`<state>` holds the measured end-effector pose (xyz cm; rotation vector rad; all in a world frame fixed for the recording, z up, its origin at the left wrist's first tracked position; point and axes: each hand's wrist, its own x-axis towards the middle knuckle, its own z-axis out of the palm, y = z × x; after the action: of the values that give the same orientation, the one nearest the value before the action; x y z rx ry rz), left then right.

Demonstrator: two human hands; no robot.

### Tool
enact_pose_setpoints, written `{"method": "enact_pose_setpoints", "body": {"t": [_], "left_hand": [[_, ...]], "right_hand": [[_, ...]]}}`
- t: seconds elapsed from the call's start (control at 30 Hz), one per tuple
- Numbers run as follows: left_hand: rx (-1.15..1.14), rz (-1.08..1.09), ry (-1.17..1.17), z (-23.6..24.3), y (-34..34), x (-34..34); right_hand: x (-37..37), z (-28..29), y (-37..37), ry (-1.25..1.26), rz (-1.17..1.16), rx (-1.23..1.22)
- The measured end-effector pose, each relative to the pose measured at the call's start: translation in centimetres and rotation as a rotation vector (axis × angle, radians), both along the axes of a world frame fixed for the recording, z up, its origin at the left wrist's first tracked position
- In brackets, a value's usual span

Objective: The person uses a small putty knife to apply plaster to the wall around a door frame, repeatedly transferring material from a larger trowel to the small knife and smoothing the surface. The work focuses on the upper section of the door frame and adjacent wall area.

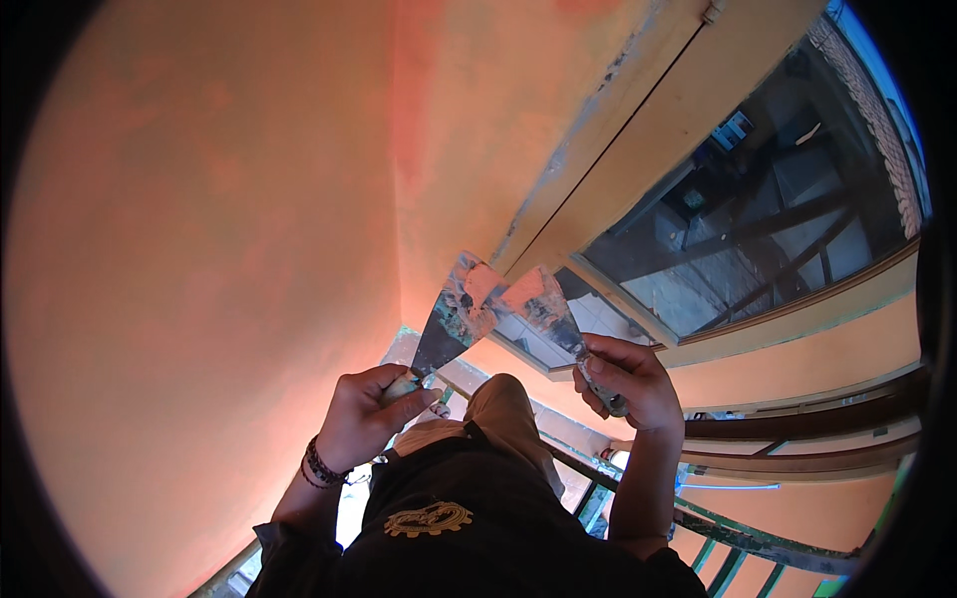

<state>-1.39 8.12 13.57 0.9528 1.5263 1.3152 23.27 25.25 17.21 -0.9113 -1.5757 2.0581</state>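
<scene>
My left hand [371,419] grips the handle of a wide putty knife [444,324], its blade raised and smeared with pink paste and grey-green stains. My right hand [623,384] is closed round the handle of a second putty knife [548,304], also coated with pink paste and angled toward the first. The two blade ends meet or overlap in front of me; whether they touch I cannot tell exactly. Both tools are held out above my dark top and legs.
A pink-orange wall [199,229] rises on the left and meets another at a corner. A beige-framed glass window [753,189] is at the upper right. Below are a green railing [728,528] and a dark curved rail [797,419] at the right.
</scene>
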Motion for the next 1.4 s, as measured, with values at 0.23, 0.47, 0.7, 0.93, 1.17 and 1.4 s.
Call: {"method": "enact_pose_setpoints", "body": {"t": [0.23,0.47,0.7,0.93,1.17,1.4], "left_hand": [[0.013,-0.008,-0.04,-0.7,-0.5,0.3],[-0.131,0.036,-0.019,-2.2,-0.6,0.5],[0.002,-0.033,-0.058,-1.1,1.2,2.0],[-0.11,-0.012,-0.047,-2.9,1.6,2.4],[-0.094,0.003,-0.059,-3.2,2.8,2.9],[-0.115,0.025,-0.03,-4.5,3.2,2.7]], "right_hand": [[0.6,0.5,-0.5,-0.038,0.027,0.202],[0.7,5.4,1.1,0.319,-0.09,0.38],[-3.7,26.1,6.3,0.088,-0.665,2.055],[-2.8,40.1,12.1,-0.47,-1.022,2.702],[-6.1,42.3,11.2,-0.587,-0.907,2.473],[-6.5,42.4,12.5,-0.556,-0.893,2.46]]}}
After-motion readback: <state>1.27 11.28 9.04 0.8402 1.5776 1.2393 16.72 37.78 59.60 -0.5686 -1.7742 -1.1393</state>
